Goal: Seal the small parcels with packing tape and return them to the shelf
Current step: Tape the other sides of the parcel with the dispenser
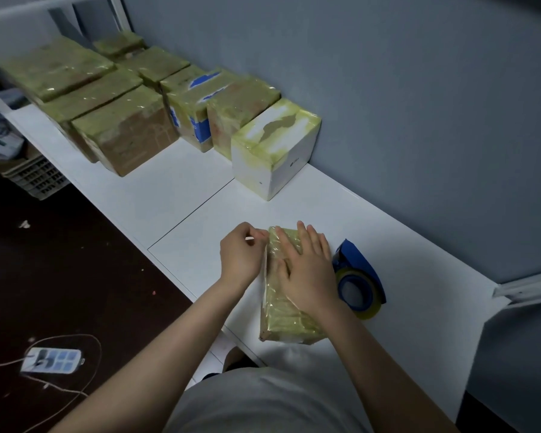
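A small parcel (286, 320) wrapped in yellowish tape lies on the white shelf (419, 270) in front of me. My right hand (306, 270) lies flat on its top, fingers straight and spread, pressing it down. My left hand (241, 254) is at the parcel's left edge with fingers curled, pinching a strip of tape at the far corner. A blue tape dispenser (358, 276) with a roll of clear tape rests on the shelf just right of the parcel, touched by neither hand.
Several taped parcels (128, 129) stand in rows at the far left of the shelf, the nearest a white box (272, 151) against the grey wall. A power strip (52, 359) with cables lies on the dark floor at left, beside a crate (36, 179).
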